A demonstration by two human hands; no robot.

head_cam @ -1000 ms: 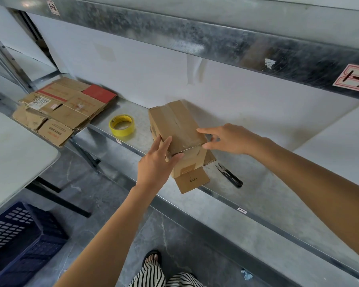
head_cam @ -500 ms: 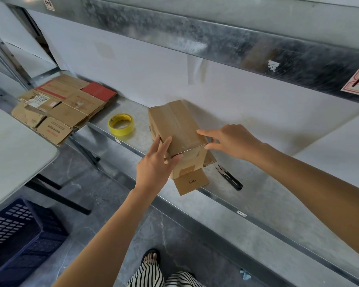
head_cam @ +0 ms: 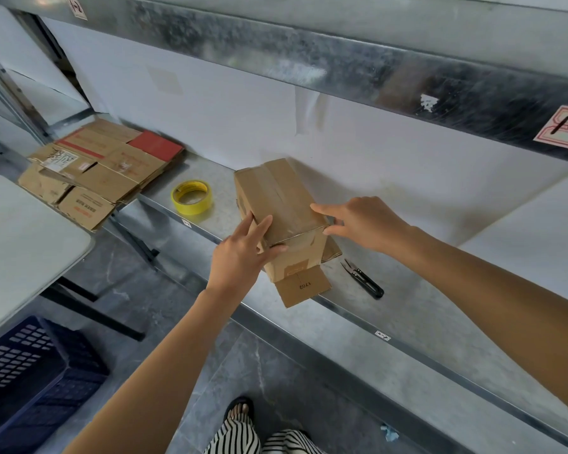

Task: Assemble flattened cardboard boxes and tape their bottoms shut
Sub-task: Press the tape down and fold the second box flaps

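From the head view, the cardboard box stands on the metal shelf with its taped seam facing up and one loose flap hanging over the shelf edge. My left hand lies flat-fingered against its near left corner, thumb pressed on the front face. My right hand presses a straight forefinger on the top and the thumb at the right corner. The yellow tape roll lies just left of the box, the snips just right, and the flattened boxes further left.
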